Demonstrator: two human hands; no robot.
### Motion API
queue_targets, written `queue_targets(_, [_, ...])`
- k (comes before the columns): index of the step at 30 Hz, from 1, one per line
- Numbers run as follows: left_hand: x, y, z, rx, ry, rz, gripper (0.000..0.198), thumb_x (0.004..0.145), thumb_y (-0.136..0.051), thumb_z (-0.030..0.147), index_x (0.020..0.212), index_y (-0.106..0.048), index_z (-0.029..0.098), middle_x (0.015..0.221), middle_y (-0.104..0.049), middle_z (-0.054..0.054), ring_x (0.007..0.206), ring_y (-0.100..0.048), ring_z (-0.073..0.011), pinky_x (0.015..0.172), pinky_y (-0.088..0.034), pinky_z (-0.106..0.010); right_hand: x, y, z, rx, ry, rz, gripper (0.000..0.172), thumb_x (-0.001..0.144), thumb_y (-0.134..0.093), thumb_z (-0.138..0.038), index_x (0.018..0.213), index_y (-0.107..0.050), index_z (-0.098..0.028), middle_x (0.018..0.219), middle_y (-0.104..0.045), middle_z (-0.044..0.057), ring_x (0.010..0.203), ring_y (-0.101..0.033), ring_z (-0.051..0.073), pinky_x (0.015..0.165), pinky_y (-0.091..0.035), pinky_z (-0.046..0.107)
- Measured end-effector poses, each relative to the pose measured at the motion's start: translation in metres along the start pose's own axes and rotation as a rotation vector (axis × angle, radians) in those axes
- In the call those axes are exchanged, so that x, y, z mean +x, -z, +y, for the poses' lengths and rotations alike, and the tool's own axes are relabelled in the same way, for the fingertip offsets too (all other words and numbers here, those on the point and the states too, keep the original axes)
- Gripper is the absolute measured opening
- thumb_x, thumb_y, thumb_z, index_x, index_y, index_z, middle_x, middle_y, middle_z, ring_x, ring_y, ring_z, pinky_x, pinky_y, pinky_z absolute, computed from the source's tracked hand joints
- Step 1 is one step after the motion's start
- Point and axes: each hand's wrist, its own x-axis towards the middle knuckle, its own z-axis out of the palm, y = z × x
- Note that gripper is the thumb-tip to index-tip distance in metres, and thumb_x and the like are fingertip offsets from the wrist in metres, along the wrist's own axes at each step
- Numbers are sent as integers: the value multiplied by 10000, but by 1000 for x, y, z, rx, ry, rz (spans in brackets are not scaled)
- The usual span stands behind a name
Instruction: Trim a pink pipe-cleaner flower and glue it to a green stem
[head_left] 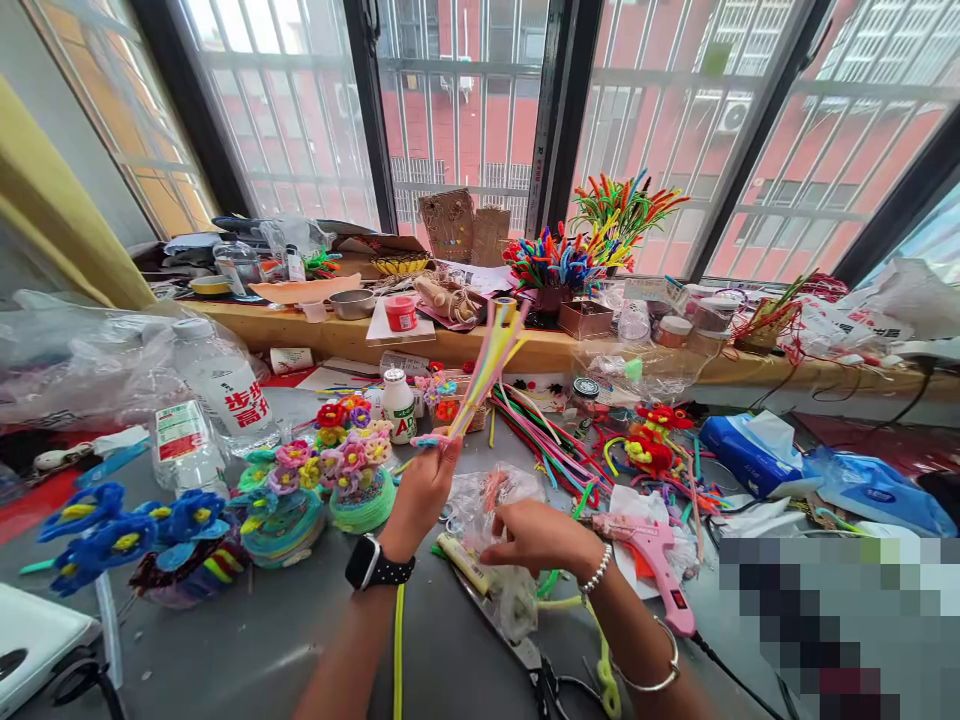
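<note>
My left hand (pixel 424 490), with a black watch on the wrist, is closed round a bundle of pink and yellow pipe cleaners (pixel 491 365) that fans upward. A small blue and pink piece shows at its fingers. To the right, my right hand (pixel 536 535) hangs over a crumpled clear plastic bag (pixel 517 605), fingers bent and apart, with nothing visible in them. Near its fingertips lies a cream-coloured tube (pixel 463 562). Below are black-handled scissors (pixel 529 655). A pink glue gun (pixel 660 570) rests right of my right hand.
Pipe-cleaner flower pots (pixel 281 525) and plastic bottles (pixel 232 395) stand at the left. A white drink bottle (pixel 398 405) is behind my left hand. Loose pipe cleaners (pixel 547 435), a blue tissue pack (pixel 750 455) and the cluttered windowsill (pixel 315 335) lie beyond.
</note>
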Motion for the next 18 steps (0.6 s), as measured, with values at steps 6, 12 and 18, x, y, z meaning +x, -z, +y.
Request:
queue_targets(6, [-1, 7, -4, 494, -81, -26, 283, 811, -339, 283, 907, -552, 124, 846, -602, -128, 816, -545, -256, 682, -385, -330, 0, 17, 4, -135, -175, 282, 347, 805, -415, -412, 922, -537, -110, 907, -596, 147, 838, -535, 243, 669, -372, 305])
queue_targets(12, [-2, 11, -4, 807, -137, -62, 292, 801, -349, 245, 851, -604, 110, 853, -599, -146, 825, -543, -270, 690, -398, -345, 7, 0, 12, -173, -84, 161, 264, 640, -624, -208, 899, -595, -167, 829, -641, 75, 766, -576, 219, 607, -384, 253])
queue_targets(18, [-1, 7, 1, 974, -126, -135, 159, 725, -470, 167, 753, -617, 116, 859, -593, -142, 844, -522, -291, 682, -397, -378, 3, 2, 10, -140, 4, 54, 65, 634, -619, -229, 677, -664, -209, 644, -666, 9, 603, -596, 160, 487, -344, 202])
